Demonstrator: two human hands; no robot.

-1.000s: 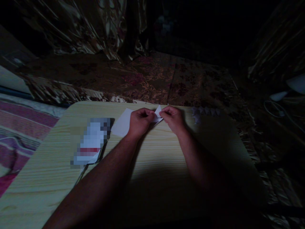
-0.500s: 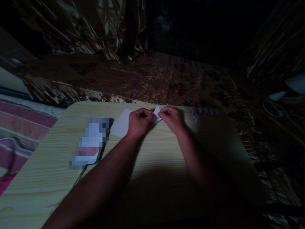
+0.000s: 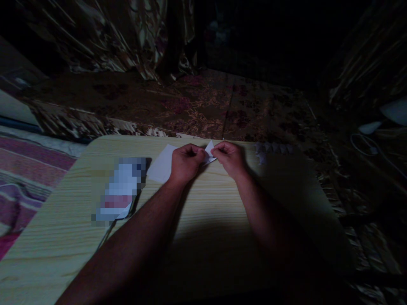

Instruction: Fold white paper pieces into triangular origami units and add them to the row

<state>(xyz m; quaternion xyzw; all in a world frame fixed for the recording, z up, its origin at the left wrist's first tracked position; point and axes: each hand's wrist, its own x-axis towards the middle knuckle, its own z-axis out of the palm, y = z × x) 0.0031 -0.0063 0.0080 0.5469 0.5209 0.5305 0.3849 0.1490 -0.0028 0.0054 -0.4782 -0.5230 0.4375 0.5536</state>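
A small folded white paper piece (image 3: 209,151) is pinched between my two hands near the far edge of a light wooden table (image 3: 203,220). My left hand (image 3: 186,163) is closed on its left side, my right hand (image 3: 229,159) closed on its right side. A pointed corner of the paper sticks up between the fingers. A flat white paper sheet (image 3: 161,168) lies on the table just left of my left hand, partly hidden by it.
A blurred rectangular object (image 3: 122,190) lies on the table's left part. Several small folded paper pieces (image 3: 273,149) sit in a row at the far right edge. Patterned dark fabric (image 3: 197,106) lies beyond the table, a striped cloth (image 3: 28,178) at left, white cables (image 3: 372,144) at right.
Almost nothing differs: both hands stay pinched on the paper piece, with only a slight shift of the view and the fingers.
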